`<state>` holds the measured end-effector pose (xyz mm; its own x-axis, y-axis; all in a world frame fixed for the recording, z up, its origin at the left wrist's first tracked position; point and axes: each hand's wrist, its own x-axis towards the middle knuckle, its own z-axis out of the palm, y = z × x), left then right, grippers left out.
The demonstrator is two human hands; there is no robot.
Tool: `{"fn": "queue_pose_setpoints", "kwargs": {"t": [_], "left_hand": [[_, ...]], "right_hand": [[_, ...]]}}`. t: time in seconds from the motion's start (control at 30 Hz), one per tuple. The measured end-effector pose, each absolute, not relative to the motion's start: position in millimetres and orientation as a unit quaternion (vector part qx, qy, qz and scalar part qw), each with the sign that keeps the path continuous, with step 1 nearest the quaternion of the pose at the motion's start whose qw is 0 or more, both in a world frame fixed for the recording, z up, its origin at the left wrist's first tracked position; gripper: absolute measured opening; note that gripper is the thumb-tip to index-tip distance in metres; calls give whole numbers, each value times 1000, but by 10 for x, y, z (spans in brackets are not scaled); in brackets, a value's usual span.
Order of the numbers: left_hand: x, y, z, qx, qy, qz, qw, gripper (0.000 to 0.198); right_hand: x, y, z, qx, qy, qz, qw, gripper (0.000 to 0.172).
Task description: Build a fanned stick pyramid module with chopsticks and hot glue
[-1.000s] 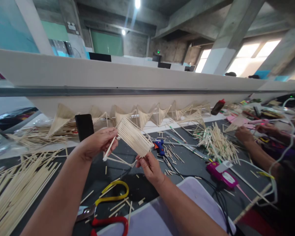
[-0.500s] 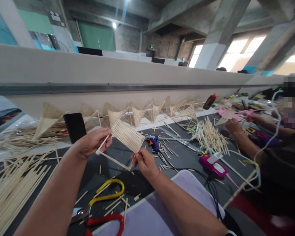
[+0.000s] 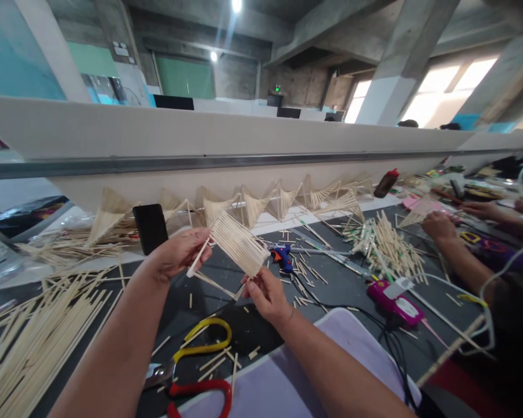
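Observation:
I hold a twisted frame of thin bamboo sticks (image 3: 237,247) up over the dark table (image 3: 340,284). My left hand (image 3: 178,252) is closed on the frame's upper left edge stick. My right hand (image 3: 264,293) pinches its lower right corner. One loose frame stick slants down between the two hands.
A pile of long sticks (image 3: 30,342) lies at the left. Yellow-handled cutters (image 3: 192,351) and red handles (image 3: 200,395) sit near me. A blue glue gun (image 3: 282,257), a pink glue gun (image 3: 394,302), a black phone (image 3: 150,227) and finished stick frames (image 3: 283,200) are around. Another person's hands (image 3: 440,226) work at the right.
Both hands keep their hold on the stick frame, which has barely shifted. The view swung left and down, then back.

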<state>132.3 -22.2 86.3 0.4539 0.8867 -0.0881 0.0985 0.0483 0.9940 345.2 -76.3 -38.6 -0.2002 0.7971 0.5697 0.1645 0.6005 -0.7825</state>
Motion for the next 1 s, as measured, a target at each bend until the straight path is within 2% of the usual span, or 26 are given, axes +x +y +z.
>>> {"fn": "queue_pose_setpoints", "kwargs": {"t": [0.27,0.43,0.63,0.8,1.0], "left_hand": [[1322,-239,848,611,393,317,610,26],[1263,-282,934,626,414,321,577,28],[1023,-384,1100,633,429,332,553,27],[1035,-389,1093,624,406,357,565,28],[1265,-194,856,577,380,374,619,23]], "right_hand": [[3435,-761,-379,-363,-713,283,528,18],[3517,-754,-324,-345,-749,255,506,20],[3728,-693,-221,-373,-702,209,569,18],[3738,-580,-247,-396,-611,255,636,16],[3662,-501,-331,-398,-554,388,620,19]]}}
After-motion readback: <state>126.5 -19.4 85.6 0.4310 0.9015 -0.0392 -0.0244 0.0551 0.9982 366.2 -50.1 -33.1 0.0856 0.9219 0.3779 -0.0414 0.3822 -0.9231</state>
